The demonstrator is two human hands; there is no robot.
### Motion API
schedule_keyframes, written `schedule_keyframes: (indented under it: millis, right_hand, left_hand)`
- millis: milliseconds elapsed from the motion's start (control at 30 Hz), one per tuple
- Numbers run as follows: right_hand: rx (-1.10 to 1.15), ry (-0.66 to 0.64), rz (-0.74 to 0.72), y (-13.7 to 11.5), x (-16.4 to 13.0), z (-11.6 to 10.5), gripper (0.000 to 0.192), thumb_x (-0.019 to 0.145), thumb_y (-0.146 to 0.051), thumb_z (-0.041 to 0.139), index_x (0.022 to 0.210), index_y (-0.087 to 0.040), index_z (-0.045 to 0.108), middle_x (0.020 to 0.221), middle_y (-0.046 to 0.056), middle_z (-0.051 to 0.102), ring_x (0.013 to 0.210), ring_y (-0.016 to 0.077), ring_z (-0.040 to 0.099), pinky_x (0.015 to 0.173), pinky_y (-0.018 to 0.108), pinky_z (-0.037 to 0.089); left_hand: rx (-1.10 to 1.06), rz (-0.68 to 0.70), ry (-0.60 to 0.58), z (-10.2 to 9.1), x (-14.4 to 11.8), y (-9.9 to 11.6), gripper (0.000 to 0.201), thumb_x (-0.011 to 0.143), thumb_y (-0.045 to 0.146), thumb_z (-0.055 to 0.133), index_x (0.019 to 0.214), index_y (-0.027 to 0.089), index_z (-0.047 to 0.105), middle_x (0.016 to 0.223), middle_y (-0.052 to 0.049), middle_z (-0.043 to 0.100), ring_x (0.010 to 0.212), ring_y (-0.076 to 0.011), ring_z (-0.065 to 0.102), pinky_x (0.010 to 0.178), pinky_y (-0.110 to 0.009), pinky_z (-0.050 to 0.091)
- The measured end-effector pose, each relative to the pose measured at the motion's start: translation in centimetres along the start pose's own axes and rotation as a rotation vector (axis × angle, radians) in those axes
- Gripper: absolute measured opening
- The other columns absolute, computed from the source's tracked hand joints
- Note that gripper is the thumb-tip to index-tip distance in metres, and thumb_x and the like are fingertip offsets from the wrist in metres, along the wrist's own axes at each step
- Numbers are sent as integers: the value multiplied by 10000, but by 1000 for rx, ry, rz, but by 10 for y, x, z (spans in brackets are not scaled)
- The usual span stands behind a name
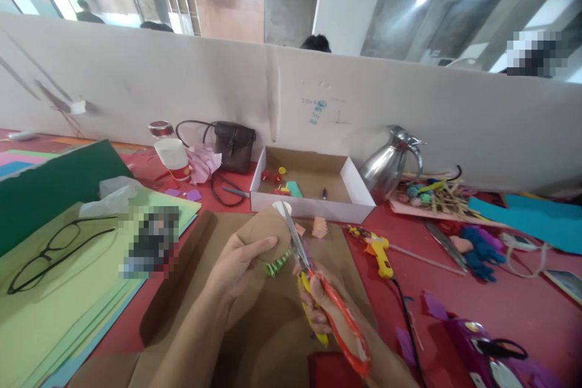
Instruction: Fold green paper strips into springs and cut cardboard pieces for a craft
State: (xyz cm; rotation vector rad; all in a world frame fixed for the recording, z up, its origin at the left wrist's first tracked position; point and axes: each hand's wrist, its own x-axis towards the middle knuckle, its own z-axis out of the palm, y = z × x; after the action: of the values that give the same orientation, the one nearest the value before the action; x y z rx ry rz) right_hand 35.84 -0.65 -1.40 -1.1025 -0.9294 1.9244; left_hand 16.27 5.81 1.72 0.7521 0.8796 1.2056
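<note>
My left hand (243, 254) pinches a round piece of brown cardboard (264, 233) between thumb and fingers. In my right hand (325, 300) are scissors (297, 245) with orange-red and yellow on the handles. Their blades stand apart and point up and away, close by the right edge of the cardboard piece. Whether they touch it I cannot tell. A green pleated paper strip (277, 265) shows below the cardboard piece, and a peach pleated paper (319, 227) lies to the right. Beneath both hands spreads a large brown cardboard sheet (254, 327).
Ahead stands a shallow white box (309, 209) with small items inside. A yellow glue gun (382, 257) with a black cord lies right, before a steel jug (386, 160). Coloured paper sheets (95, 273) with glasses (50, 251) lie left. A paper cup (173, 160) stands behind.
</note>
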Motion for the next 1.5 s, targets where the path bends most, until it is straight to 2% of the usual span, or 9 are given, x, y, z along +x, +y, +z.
schedule_keyframes:
  millis: [133, 200, 300, 367, 633, 800, 1000, 1200, 1500]
  right_hand:
    - [-21, -13, 10, -1, -3, 5, 327, 929, -333, 565, 1203, -156, 559, 1176, 88, 595, 979, 202, 617, 817, 400, 542]
    - [-35, -21, 15, -3, -2, 8, 334, 928, -396, 556, 1154, -150, 565, 1011, 57, 627, 777, 143, 628, 659, 304, 551]
    - [-57, -27, 14, -6, -2, 13, 508, 817, -634, 582, 1049, -184, 540, 694, -43, 527, 418, 37, 421, 368, 151, 354]
    - [-75, -27, 11, -9, -3, 15, 612, 711, -737, 606, 1008, -211, 510, 616, -81, 433, 357, 8, 293, 319, 121, 237]
    - [-166, -18, 38, -18, -10, 17, 688, 652, -774, 619, 1039, -218, 497, 562, -108, 330, 347, -1, 186, 299, 115, 163]
    - [-199, 3, 63, -16, -8, 22, 719, 612, -785, 640, 1029, -215, 504, 568, -100, 369, 338, 3, 237, 288, 118, 198]
    - [-207, 62, 32, -10, -4, 27, 713, 639, -789, 612, 1056, -223, 493, 571, -104, 370, 335, 6, 230, 277, 118, 204]
    - [-185, 56, -41, -6, 1, 25, 702, 673, -800, 566, 1067, -225, 484, 555, -114, 353, 323, 16, 246, 290, 131, 265]
    - [-119, 30, -107, -8, -1, 20, 661, 667, -784, 596, 1024, -240, 476, 559, -96, 342, 383, 43, 300, 343, 146, 333]
  left_hand:
    - [16, -9, -9, -2, 1, 1, 300, 645, 171, 810, 936, 148, 744, 907, -79, 761, 761, -157, 698, 701, -213, 534]
    - [31, -19, -15, -4, 1, 2, 302, 644, 179, 812, 937, 152, 743, 913, -77, 761, 768, -160, 699, 708, -217, 534]
    - [53, -29, -32, -9, 1, 5, 310, 642, 189, 816, 940, 148, 744, 920, -75, 759, 779, -159, 697, 711, -214, 529]
    - [71, -46, -48, -12, 2, 7, 330, 642, 194, 817, 960, 152, 741, 927, -68, 757, 776, -155, 694, 710, -214, 528]
    - [111, -114, -95, -25, 2, 19, 326, 620, 161, 818, 937, 143, 744, 867, -62, 753, 730, -151, 678, 668, -219, 526]
    - [123, -122, -102, -30, 3, 27, 373, 594, 131, 810, 959, 128, 737, 847, -72, 755, 706, -165, 681, 647, -232, 532]
    - [-7, 4, 111, -10, 2, 8, 254, 606, 162, 802, 841, 119, 716, 782, -57, 744, 660, -144, 671, 621, -212, 520]
    - [-183, 161, 270, 20, -6, -16, 350, 625, 243, 821, 926, 122, 692, 822, -63, 738, 688, -153, 677, 639, -233, 529]
    - [-29, 106, 49, 15, -6, -17, 232, 677, 193, 779, 883, 104, 723, 860, -92, 737, 741, -157, 672, 686, -237, 530]
